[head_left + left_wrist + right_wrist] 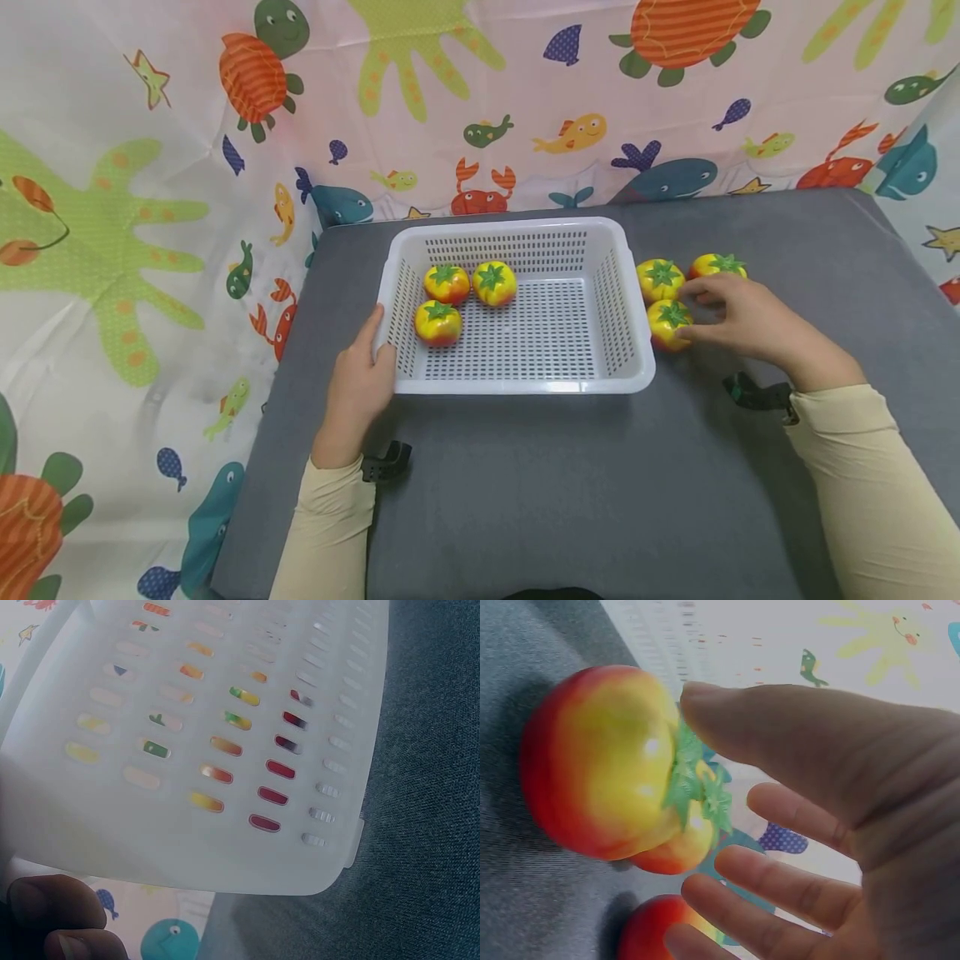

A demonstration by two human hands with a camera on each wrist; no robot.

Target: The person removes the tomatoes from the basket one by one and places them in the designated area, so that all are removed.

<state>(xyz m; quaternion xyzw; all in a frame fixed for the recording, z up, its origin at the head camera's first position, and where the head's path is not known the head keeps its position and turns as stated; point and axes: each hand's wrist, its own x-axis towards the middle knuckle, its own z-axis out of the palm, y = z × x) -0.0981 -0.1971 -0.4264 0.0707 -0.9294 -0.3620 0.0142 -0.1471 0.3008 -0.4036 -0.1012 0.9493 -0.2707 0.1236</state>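
A white perforated basket [517, 387] stands on the grey table with three yellow-red fruits inside, one of them a fruit [494, 284] with a green leafy top. My left hand [358, 392] holds the basket's left rim; in the left wrist view its fingertips show below the basket wall [150, 840]. Outside the right wall lie three more such fruits. My right hand [738, 321] is over them, thumb at the nearest fruit [670, 324], other fingers near the far right fruit [717, 265]. In the right wrist view the fingers are apart beside the large fruit [600, 761].
A curtain [420, 150] printed with sea animals hangs behind and to the left of the grey table [510, 492]. Dark wrist straps with mounts sit at both wrists, the right mount [756, 393] low over the table.
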